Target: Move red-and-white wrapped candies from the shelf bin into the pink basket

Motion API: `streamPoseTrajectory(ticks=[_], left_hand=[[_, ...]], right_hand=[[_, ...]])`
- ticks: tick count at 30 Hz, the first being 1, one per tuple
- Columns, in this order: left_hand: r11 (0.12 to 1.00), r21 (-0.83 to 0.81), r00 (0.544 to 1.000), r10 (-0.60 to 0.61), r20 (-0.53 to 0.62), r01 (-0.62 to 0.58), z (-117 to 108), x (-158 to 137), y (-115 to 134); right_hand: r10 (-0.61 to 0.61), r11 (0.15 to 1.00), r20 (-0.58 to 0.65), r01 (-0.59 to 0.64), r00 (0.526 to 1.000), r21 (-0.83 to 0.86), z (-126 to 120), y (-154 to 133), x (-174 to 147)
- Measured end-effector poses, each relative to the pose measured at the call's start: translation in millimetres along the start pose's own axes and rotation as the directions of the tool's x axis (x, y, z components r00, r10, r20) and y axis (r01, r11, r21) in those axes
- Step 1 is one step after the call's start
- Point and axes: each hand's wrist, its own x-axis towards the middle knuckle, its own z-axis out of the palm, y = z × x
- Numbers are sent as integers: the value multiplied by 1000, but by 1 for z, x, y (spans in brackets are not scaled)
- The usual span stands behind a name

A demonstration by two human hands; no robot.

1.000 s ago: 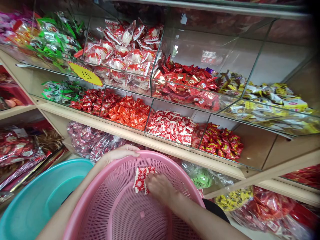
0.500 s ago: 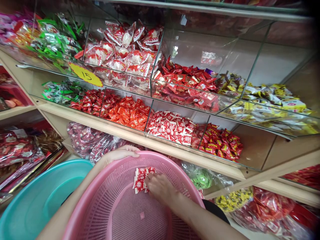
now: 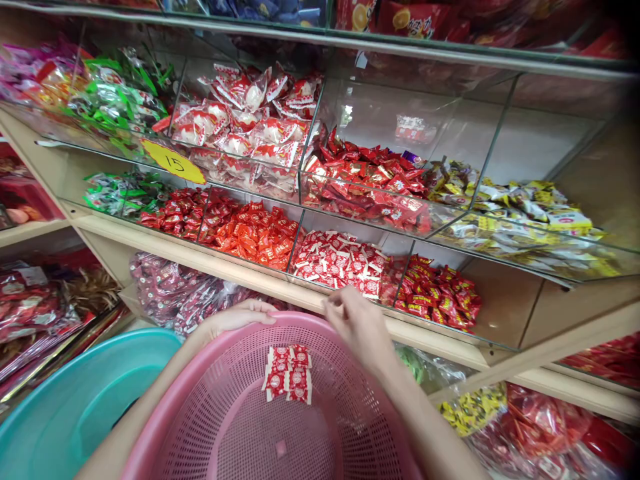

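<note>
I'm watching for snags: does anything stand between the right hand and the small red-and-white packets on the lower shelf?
The wooden shelf edge does, running between the right hand and the red-and-white packets just above it. Whether clear glass also fronts them, I can't tell.

Packets (image 3: 287,375) are laid in basket (image 3: 225,377) near its far edge | basin (image 3: 47,427) is placed left of basket | shelf (image 3: 300,292) is set beyond basket's far edge

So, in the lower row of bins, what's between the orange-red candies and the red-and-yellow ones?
In the head view, a red-and-white candy pile lies between them, with a clear divider on each side.
</note>
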Motion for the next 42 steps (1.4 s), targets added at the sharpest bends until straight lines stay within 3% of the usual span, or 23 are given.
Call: streamPoseTrajectory(ticks=[2,4,7,18,30,38,42], left_hand=[[999,-35,1000,-18,2,18,-1,0,-1],[998,-50,999,-30,-12,29,-1,1,-2],[999,-31,999,-29,-24,28,-2,1,-3],[1000,-8,997,-26,-69,26,0,-1,-1],[997,-40,982,-66,-175,60,6,-2,3],[996,-62,974,-77,-212,65,10,-4,7],[996,-67,977,-72,-200,60,6,-2,2]], right_hand=[[211,961,-90,-223,973,-162,-15,10,9],[399,847,-85,-402,913,-349,-25,17,17],[524,730,13,-441,852,-522,-32,22,29],[537,757,153,-395,829,-520,-29,26,56],[500,723,66,-374,864,-581,-31,26,44],[501,730,128,-338,856,-594,-29,28,44],[483,721,60,-358,873,-593,-41,20,38]])
